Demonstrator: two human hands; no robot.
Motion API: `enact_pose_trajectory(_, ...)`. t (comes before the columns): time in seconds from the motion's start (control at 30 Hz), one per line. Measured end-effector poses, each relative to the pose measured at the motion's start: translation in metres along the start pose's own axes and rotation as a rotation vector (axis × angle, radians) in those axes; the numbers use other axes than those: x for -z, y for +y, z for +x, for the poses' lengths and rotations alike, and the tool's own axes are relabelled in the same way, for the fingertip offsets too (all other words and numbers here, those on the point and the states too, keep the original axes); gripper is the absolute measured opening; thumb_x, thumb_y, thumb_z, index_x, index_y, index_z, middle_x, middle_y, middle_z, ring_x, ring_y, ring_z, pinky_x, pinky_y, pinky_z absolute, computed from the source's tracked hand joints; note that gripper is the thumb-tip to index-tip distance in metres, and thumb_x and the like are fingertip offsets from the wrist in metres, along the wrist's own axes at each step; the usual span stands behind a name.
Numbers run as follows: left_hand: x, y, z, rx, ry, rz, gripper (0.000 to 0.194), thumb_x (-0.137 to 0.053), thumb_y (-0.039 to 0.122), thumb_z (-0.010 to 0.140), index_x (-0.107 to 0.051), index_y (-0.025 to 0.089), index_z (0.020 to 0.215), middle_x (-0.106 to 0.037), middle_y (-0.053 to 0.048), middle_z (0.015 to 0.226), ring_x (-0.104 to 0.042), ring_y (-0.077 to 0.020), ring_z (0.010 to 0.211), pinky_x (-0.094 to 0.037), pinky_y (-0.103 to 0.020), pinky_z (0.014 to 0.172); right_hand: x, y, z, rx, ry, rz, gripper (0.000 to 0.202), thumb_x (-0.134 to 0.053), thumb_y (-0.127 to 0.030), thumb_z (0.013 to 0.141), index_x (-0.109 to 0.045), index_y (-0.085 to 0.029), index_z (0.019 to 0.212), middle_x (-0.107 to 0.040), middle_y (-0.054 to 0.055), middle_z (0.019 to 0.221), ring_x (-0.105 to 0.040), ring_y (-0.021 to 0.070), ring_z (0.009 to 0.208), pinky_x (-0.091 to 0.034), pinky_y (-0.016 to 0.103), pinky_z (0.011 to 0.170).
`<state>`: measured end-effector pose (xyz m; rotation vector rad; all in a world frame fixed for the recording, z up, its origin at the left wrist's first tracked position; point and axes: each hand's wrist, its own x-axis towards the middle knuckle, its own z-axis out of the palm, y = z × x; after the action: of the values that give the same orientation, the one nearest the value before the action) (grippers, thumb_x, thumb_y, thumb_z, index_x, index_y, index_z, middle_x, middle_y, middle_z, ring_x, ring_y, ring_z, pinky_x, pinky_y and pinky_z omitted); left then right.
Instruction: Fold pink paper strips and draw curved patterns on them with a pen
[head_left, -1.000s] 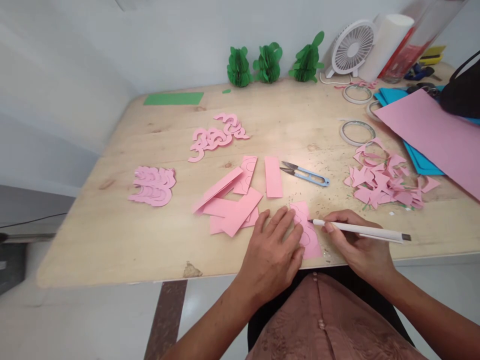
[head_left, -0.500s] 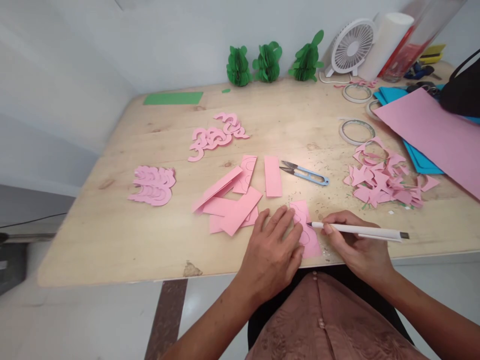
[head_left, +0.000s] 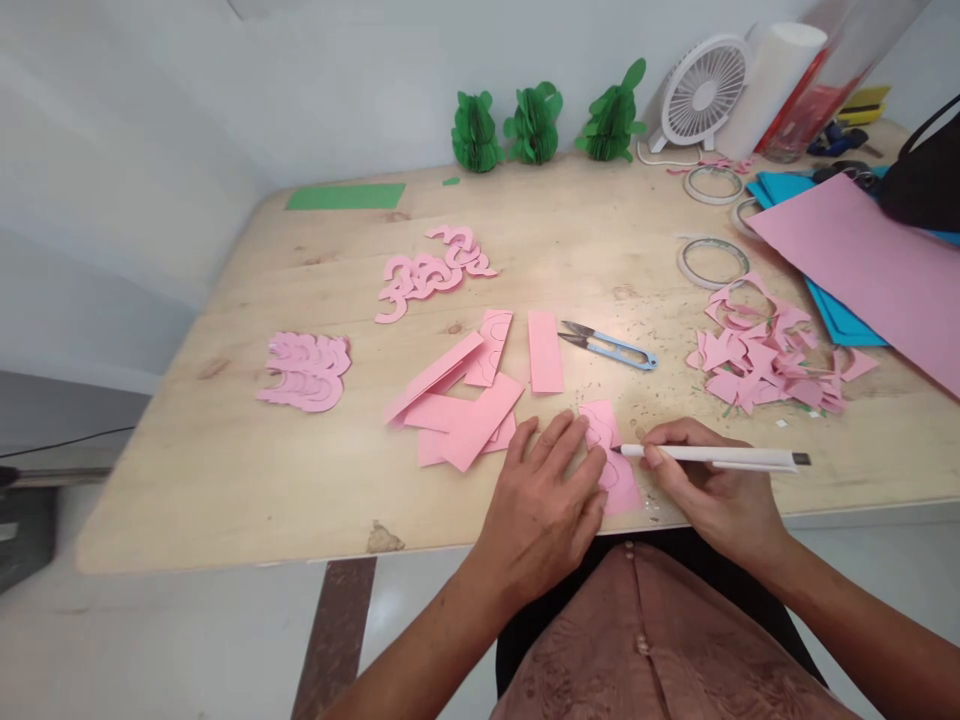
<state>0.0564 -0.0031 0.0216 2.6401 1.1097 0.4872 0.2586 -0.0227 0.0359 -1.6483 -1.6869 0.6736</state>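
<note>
At the table's front edge lies a pink paper strip (head_left: 621, 482) with curved pen lines on it. My left hand (head_left: 544, 495) rests flat over its left side, fingers slightly spread. A white pen (head_left: 727, 456) is pinched in my right hand (head_left: 712, 485), its tip touching the strip's right part. Left of my left hand are several folded pink strips (head_left: 487, 415), and one more strip (head_left: 545, 352) lies above it. Blue thread snips (head_left: 611, 346) rest just right of that strip, blades partly apart.
Pink scraps (head_left: 772, 355) and tape rolls (head_left: 714, 263) lie to the right, beside large pink sheets (head_left: 862, 260). Cut pink curls (head_left: 435, 270) and a stack of shapes (head_left: 306, 370) are left. Behind stand green paper figures (head_left: 534, 125) and a fan (head_left: 703, 95).
The pen's rear end has shifted slightly up and left with my right hand, its tip still at the strip. My left hand stays in place.
</note>
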Motion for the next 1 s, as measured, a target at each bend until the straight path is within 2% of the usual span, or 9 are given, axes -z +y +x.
enact_pose_trajectory(0.27,0.001,0.0,0.0,-0.017,0.004,0.027,0.029,-0.049,0.026,0.093,-0.06,0.02,0.12,-0.052,-0.013,0.142,-0.042,-0.0296,0.137,-0.031,-0.053,0.112,0.001,-0.001,0.004,-0.029,-0.011,0.048,0.016,-0.056,-0.032,0.088,-0.063,-0.021,0.079,-0.065,0.002,0.07,-0.061,0.0158,0.065,-0.046,0.025,0.054)
enact_pose_trajectory(1.0,0.002,0.0,0.001,-0.02,0.008,0.029,0.028,-0.051,0.024,0.092,-0.062,0.02,0.117,-0.053,-0.013,0.141,-0.045,-0.0302,0.135,-0.034,-0.053,0.111,0.004,0.0,-0.007,-0.045,0.035,-0.002,0.013,-0.056,-0.03,0.087,-0.064,-0.022,0.079,-0.068,0.002,0.072,-0.061,0.0163,0.066,-0.045,0.025,0.054)
